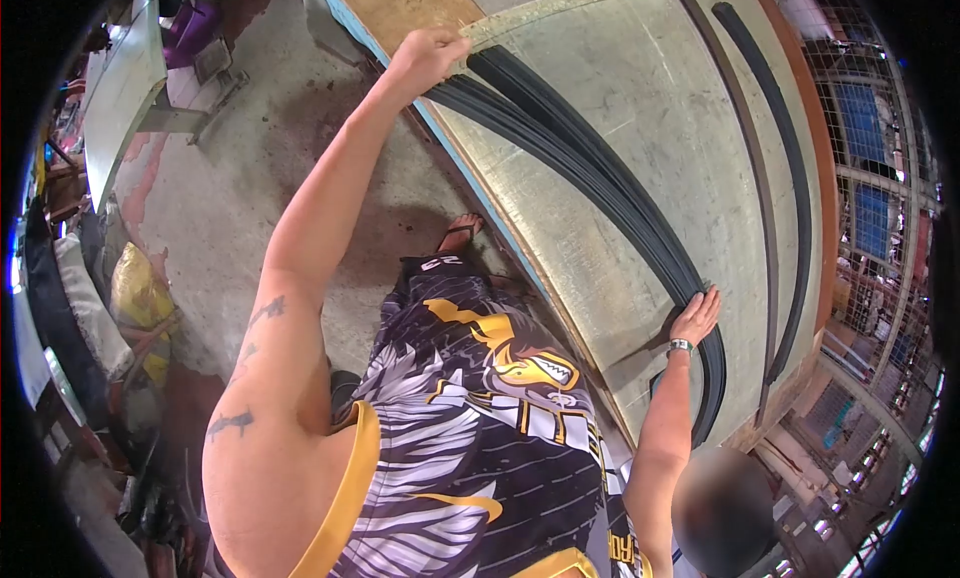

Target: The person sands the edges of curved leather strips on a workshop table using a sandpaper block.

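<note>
Long black strips (590, 173), rubber or plastic by their look, lie in a bundle along the pale worktop (640, 88), splitting into two groups toward the far end. At that far end, my left hand (430, 60) is closed, its curled fingers right against the strip ends. What it pinches, if anything, is hidden. Lower down the bundle, my right hand (697, 316) rests flat on top of the strips with fingers extended. A band with a small dial is on that wrist.
Beyond the bundle lie a dark brown bar (745, 128) and another black strip (785, 128). Wire mesh (870, 128) stands along the right. A white table (120, 88) is at upper left, with a yellow sack (135, 283) below it. Another person's blurred head (725, 508) is at lower right.
</note>
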{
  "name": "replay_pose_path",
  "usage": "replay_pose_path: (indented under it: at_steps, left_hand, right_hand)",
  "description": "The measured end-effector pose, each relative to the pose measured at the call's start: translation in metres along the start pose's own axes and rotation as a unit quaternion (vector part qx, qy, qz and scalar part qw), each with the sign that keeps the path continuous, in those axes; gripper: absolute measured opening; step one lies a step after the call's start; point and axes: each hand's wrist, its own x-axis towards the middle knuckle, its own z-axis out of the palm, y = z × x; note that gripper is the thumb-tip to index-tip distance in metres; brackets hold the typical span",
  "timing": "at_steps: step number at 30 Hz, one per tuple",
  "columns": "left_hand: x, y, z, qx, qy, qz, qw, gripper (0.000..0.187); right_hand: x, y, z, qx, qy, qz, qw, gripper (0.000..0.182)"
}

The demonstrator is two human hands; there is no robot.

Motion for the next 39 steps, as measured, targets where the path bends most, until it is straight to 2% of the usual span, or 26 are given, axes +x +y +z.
replay_pose_path:
  at_steps: [2,3,9,11,17,20,21,24,27,30,33,36,37,39]
  left_hand:
    - [-0.01,-0.016,-0.002,-0.023,0.039,0.022,0.999,0.045]
    - [-0.009,-0.032,-0.005,-0.017,0.008,0.068,0.997,0.038]
    - [-0.031,-0.042,-0.009,-0.07,-0.026,0.112,0.991,0.04]
    - [-0.037,-0.045,-0.011,-0.076,-0.046,0.098,0.991,0.04]
    - [-0.063,-0.039,-0.015,-0.061,-0.07,0.088,0.992,0.059]
    - [-0.071,-0.029,-0.008,0.055,-0.054,0.15,0.986,0.065]
    - [-0.07,-0.026,-0.004,0.066,-0.057,0.136,0.987,0.071]
    - [-0.062,-0.028,0.006,0.179,-0.04,0.169,0.969,0.075]
    - [-0.06,-0.026,0.007,0.198,-0.04,0.187,0.961,0.078]
    - [-0.06,-0.021,0.001,0.198,-0.069,0.157,0.965,0.077]
    - [-0.064,-0.026,-0.002,0.154,-0.052,0.181,0.97,0.062]
    - [-0.068,-0.025,0.002,0.122,-0.005,0.19,0.974,0.048]
    - [-0.068,-0.026,0.005,0.111,0.039,0.216,0.969,0.042]
    - [-0.062,-0.027,0.008,0.194,0.04,0.207,0.958,0.038]
  right_hand:
    - [-0.003,-0.002,0.0,0.0,0.002,0.001,1.0,0.062]
    - [-0.002,-0.004,-0.001,0.001,0.003,0.003,1.0,0.062]
    - [0.0,-0.002,0.001,-0.002,-0.006,0.01,1.0,0.064]
    - [0.001,-0.001,0.001,-0.003,-0.011,0.01,1.0,0.064]
    - [0.002,0.001,0.001,-0.006,-0.017,0.011,1.0,0.064]
    - [0.003,0.004,0.002,-0.001,-0.015,0.011,1.0,0.064]
    - [0.003,0.005,0.002,0.0,-0.016,0.011,1.0,0.064]
    - [0.004,0.006,0.006,-0.001,-0.008,0.007,1.0,0.063]
    - [0.005,0.009,0.008,-0.007,-0.002,0.008,1.0,0.062]
    - [0.005,0.008,0.009,0.001,-0.003,0.006,1.0,0.063]
    - [0.003,0.009,0.009,0.002,0.004,0.001,1.0,0.063]
    - [0.003,0.005,0.008,-0.001,0.005,0.003,1.0,0.063]
    - [0.002,0.005,0.007,-0.001,0.003,0.005,1.0,0.063]
    - [0.001,0.005,0.007,0.001,0.003,0.006,1.0,0.063]
